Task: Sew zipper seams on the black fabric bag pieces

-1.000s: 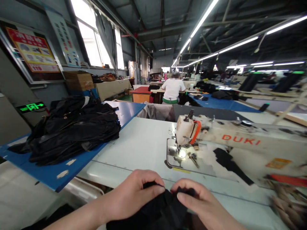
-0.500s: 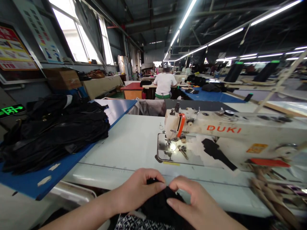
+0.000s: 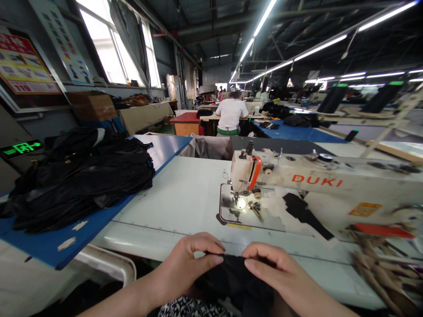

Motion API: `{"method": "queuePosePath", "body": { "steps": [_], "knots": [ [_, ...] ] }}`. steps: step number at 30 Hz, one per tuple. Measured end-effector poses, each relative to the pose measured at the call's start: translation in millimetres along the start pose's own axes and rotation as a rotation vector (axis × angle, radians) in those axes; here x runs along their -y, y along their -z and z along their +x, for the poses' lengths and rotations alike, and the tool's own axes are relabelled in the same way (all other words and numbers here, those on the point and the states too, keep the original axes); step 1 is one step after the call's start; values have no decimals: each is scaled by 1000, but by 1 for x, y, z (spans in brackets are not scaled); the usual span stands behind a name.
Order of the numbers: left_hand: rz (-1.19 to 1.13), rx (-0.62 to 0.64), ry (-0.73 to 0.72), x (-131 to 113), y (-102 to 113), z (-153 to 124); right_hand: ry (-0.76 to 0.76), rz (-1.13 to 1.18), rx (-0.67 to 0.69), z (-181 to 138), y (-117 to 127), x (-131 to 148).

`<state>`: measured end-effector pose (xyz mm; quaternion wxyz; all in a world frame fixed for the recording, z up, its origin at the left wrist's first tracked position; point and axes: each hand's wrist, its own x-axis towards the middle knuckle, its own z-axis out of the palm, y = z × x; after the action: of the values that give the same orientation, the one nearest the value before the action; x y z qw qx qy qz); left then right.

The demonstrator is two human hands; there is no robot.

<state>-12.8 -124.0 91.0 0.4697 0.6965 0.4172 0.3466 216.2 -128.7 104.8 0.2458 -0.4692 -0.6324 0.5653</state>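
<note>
A piece of black fabric hangs between my two hands over my lap, at the front edge of the sewing table. My left hand pinches its upper edge between thumb and fingers. A short way to the right, my right hand pinches the same edge, and the cloth stretches between them. Beyond my hands stands a white sewing machine with its lamp lit at the needle. Flat black fabric pieces lie on the machine bed beside its arm.
At left, a heap of black garments lies on a blue-topped table. The pale sewing table carries a ruler strip along its front. Brown straps bunch at the right. Further ahead, a person in white sits facing away.
My hands have moved slightly apart, so the fabric's edge now spans straight between them. The view has shifted a little to the left.
</note>
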Motion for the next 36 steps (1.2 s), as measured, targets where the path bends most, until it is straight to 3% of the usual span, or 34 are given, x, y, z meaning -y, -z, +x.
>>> {"method": "queuePosePath", "body": {
  "steps": [5,9,12,14,16,18,21,25,30,34,36],
  "knots": [
    [447,-262,-550,13,-9,-18,229,-294,-130,-5,-10,4],
    [515,-396,-690,11,-14,-25,373,-329,-200,-13,-14,11],
    [424,-305,-574,3,-13,-24,324,-231,-184,-15,-14,15],
    [272,-161,-309,-3,-10,-22,196,-163,-125,-14,-12,16],
    [11,18,16,-8,-5,-21,41,-112,-44,-13,-11,14],
    [-276,188,237,-10,0,-20,-77,-81,42,-12,-12,9],
    [-527,321,317,-10,5,-18,-104,-109,92,-14,-16,4],
    [-547,275,316,-6,2,-17,-3,-222,-18,-18,-19,6],
    [-317,247,263,4,-6,-26,80,-261,-37,-21,-21,4],
    [-224,24,167,13,1,-38,223,-333,-76,-16,-36,-7],
    [-183,-69,228,9,16,-42,298,-300,-97,-7,-51,-5]
  ]
}}
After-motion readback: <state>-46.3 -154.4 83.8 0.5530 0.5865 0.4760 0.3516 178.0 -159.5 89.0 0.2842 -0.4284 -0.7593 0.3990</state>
